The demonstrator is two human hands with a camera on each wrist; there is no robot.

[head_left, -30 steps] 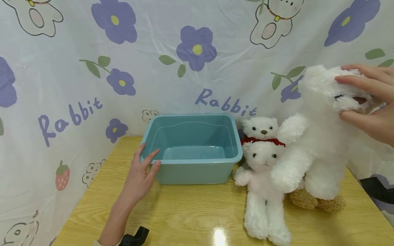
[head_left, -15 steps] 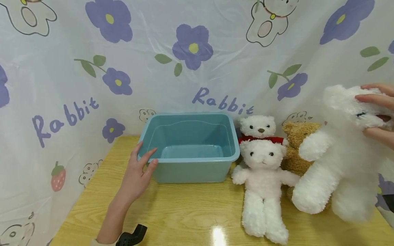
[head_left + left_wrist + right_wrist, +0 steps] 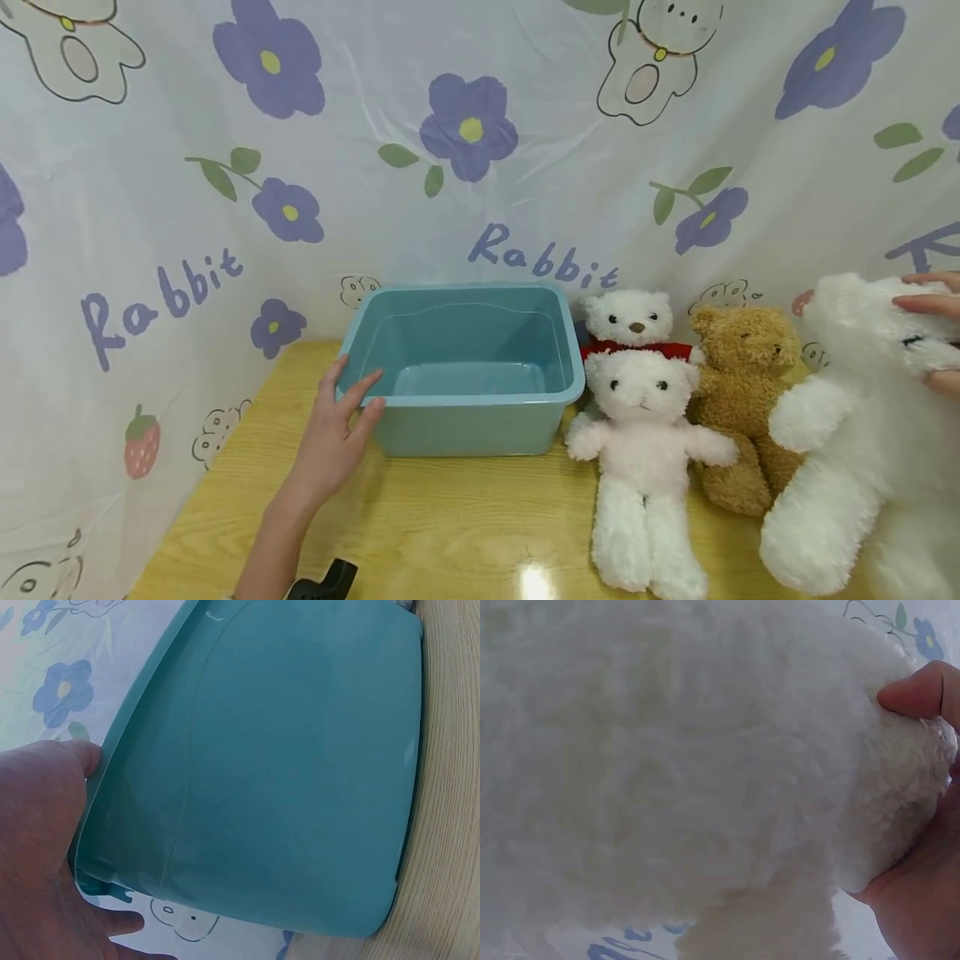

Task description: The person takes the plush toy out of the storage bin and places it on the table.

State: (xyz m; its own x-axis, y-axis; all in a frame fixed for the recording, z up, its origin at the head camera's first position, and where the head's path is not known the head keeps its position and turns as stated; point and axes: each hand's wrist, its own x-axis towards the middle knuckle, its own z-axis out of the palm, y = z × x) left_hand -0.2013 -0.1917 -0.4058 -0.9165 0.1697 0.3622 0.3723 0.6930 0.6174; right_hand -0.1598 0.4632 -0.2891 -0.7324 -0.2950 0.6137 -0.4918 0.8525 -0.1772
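My right hand (image 3: 937, 333) grips a large white teddy bear (image 3: 892, 433) by its head, at the right edge of the head view. Close up in the right wrist view, the thumb presses into the plush fur and the bear's body (image 3: 667, 765) fills most of the picture. My left hand (image 3: 333, 433) rests on the near left corner of a blue plastic tub (image 3: 468, 427), its fingers spread fairly straight over the rim. The tub's inside shows nothing in it. In the left wrist view the left hand (image 3: 45, 840) lies against the tub's rim and outer side.
Right of the tub, a smaller white bear (image 3: 645, 450) leans in front of a white bear with a red scarf (image 3: 628, 318). Beside them sits a brown bear (image 3: 738, 400). All are on the wooden table (image 3: 450, 517), with a printed cloth (image 3: 375, 208) behind.
My right hand has carried the large white bear down and to the right, uncovering the brown bear and more of the smaller white bear. My left hand has stayed on the tub.
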